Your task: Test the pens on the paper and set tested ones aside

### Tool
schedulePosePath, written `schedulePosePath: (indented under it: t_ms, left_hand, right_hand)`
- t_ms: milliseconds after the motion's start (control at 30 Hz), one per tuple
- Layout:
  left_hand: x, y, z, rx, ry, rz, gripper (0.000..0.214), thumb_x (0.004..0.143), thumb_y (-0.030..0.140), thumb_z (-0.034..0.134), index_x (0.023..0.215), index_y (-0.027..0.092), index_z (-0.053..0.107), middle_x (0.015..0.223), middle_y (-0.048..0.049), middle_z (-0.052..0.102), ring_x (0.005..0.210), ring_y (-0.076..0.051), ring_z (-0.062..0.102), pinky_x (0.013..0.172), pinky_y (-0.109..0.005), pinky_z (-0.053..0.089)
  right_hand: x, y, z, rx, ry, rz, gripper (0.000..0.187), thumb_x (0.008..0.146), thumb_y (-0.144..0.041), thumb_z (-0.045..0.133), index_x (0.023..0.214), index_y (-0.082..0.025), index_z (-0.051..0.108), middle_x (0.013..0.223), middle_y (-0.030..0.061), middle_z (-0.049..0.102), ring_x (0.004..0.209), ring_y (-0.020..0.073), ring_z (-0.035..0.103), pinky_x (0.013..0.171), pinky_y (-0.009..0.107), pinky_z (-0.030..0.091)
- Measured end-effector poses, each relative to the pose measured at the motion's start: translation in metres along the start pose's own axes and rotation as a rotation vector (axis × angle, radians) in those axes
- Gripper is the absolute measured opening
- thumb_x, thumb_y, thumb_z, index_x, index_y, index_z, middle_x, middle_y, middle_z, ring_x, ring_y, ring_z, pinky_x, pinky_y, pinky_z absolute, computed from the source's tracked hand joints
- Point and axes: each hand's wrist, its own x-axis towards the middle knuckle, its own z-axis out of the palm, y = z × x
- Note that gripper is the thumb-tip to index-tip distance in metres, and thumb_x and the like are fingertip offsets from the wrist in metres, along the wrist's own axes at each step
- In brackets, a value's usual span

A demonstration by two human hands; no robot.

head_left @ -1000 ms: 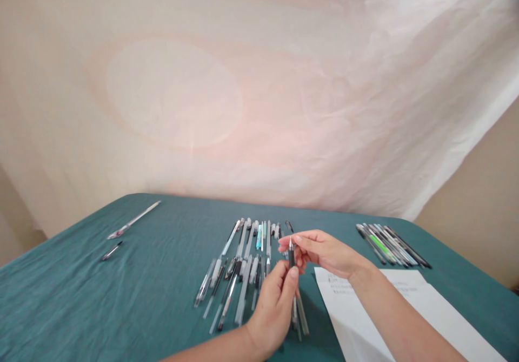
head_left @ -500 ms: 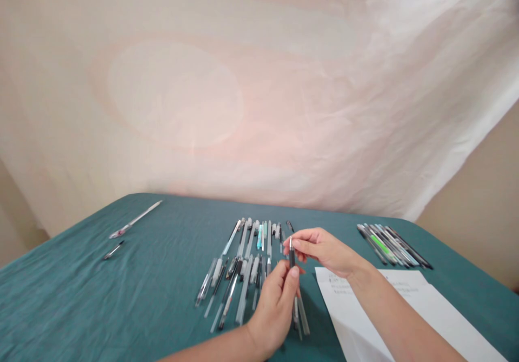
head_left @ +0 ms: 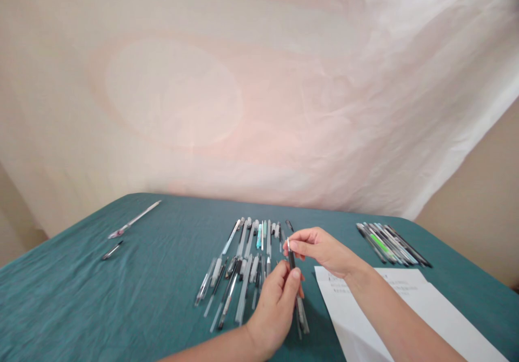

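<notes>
My left hand is closed around a dark pen, thumb along its barrel, with the pen's tip pointing away from me. At that far, silvery end, the fingers of my right hand are pinched together on the tip. Other pens lie on the cloth to the left and beyond my hands: a near row of mostly clear and black pens and a far row with a turquoise pen in it. My left hand hides part of the near row.
White paper sheets with handwriting lie under my right forearm. Behind them is a group of pens with a bright green one. A long clear pen and a short dark piece lie far left on the green tablecloth.
The pen has tilted slightly, its tip shifting a little to the left along with the fingertips of my right hand. My left hand keeps its grip.
</notes>
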Motion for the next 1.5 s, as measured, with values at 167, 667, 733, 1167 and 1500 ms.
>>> schedulePosePath:
  t_ms: [167,667,733,1167,1500]
  left_hand:
    - [0.002,0.001,0.001,-0.066,0.036,-0.027,0.031,0.09,0.043,0.037,0.072,0.018,0.041,0.055,0.0071,0.038,0.043,-0.007,0.035,0.042,-0.019,0.031]
    - [-0.001,0.016,-0.003,0.19,0.008,0.155,0.034,0.093,0.039,0.028,0.072,0.018,0.045,0.065,0.0016,0.045,0.06,-0.013,0.044,0.059,-0.025,0.038]
    - [-0.004,0.022,-0.003,0.334,-0.135,0.226,0.039,0.095,0.035,0.021,0.074,0.017,0.048,0.071,-0.002,0.05,0.068,-0.016,0.048,0.066,-0.028,0.039]
    - [-0.009,0.019,0.011,0.985,-0.831,0.601,0.049,0.089,0.046,0.037,0.129,0.017,0.042,0.135,-0.0118,0.045,0.126,-0.028,0.035,0.106,-0.047,0.012]
    - [-0.008,0.023,0.01,1.008,-0.822,0.577,0.05,0.09,0.047,0.035,0.13,0.02,0.041,0.134,-0.0097,0.046,0.126,-0.027,0.037,0.107,-0.047,0.01]
  right_hand:
    - [-0.003,-0.008,0.008,-0.273,0.141,-0.071,0.024,0.081,-0.035,0.057,0.085,-0.013,0.064,0.075,0.0024,0.063,0.065,0.0111,0.052,0.06,0.022,0.04]
    - [-0.033,-0.016,0.016,-1.286,0.041,-0.343,0.022,0.083,-0.012,0.048,0.101,-0.019,0.059,0.09,0.0055,0.065,0.082,0.0187,0.057,0.076,0.031,0.039]
    - [-0.042,-0.006,0.004,-1.199,0.142,-0.297,0.022,0.085,-0.014,0.047,0.102,-0.019,0.059,0.093,0.0062,0.066,0.084,0.0194,0.058,0.077,0.032,0.04]
    - [-0.161,0.076,-0.139,-0.545,0.833,0.184,0.03,0.073,-0.043,0.058,0.082,-0.015,0.066,0.064,0.0026,0.064,0.057,0.0167,0.057,0.054,0.026,0.044]
    - [-0.188,0.127,-0.163,-0.498,0.962,0.196,0.022,0.073,-0.04,0.053,0.065,-0.019,0.053,0.051,-0.0011,0.056,0.049,0.0139,0.05,0.051,0.026,0.038]
